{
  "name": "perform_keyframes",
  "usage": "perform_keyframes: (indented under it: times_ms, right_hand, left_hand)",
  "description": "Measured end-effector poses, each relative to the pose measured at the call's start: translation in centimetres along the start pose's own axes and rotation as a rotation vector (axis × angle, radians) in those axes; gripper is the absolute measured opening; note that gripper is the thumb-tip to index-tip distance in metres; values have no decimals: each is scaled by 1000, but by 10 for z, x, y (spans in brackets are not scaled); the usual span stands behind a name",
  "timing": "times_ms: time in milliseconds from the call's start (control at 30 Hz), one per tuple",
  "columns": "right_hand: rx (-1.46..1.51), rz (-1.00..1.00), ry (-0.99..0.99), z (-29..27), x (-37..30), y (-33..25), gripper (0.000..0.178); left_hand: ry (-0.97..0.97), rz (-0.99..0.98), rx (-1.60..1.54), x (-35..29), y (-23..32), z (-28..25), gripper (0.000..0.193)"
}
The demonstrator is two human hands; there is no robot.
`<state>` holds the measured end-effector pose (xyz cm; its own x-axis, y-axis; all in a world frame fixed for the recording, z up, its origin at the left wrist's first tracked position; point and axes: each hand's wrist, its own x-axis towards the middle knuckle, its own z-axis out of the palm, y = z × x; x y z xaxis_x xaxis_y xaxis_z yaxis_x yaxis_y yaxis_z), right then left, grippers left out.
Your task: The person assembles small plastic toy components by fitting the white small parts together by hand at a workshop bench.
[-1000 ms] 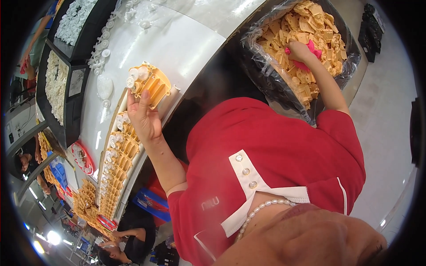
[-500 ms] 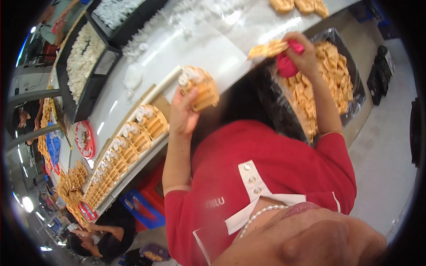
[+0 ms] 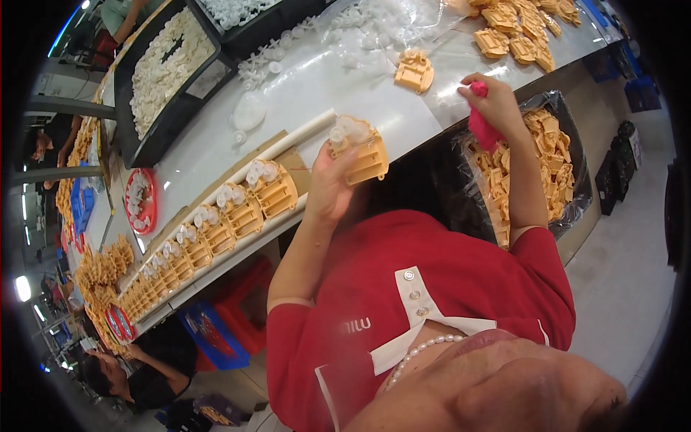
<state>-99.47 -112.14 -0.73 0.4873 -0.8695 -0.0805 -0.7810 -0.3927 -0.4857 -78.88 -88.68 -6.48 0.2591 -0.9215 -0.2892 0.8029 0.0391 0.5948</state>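
Observation:
In my left hand is a tan plastic housing with clear and white round pieces along its upper end; my thumb lies across its face. My right hand, farther right over the table edge, grips a crumpled pink cloth. Just left of that hand, a single tan plastic part lies on the white tabletop, apart from the fingers. Beside my left hand, a row of similar tan housings with white pieces runs along a pale rail.
Below my right hand sits a box lined with black plastic, full of tan parts. More tan parts are piled at the far right. Black bins of white pieces and a red tray stand left. Another person works at lower left.
My right hand has let go of a tan part, which now lies on the table, and keeps the pink cloth. My left hand still holds its housing. The whole view has shifted.

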Motion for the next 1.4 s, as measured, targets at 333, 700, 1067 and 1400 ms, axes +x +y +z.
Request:
perform_keyframes:
  times_ms: [333, 700, 1067, 1400]
  right_hand:
    - [-339, -60, 146, 93, 49, -50, 85]
    - [-113, -192, -91, 102, 65, -36, 65]
    - [531, 83, -326, 79, 39, 2, 28]
    - [216, -759, -192, 66, -32, -95, 36]
  left_hand:
    - [3, 89, -5, -2, 7, -16, 40]
    - [36, 142, -27, -11, 19, -34, 34]
    - [36, 107, -90, -1, 7, -37, 30]
    - [-34, 78, 124, 13, -21, -25, 36]
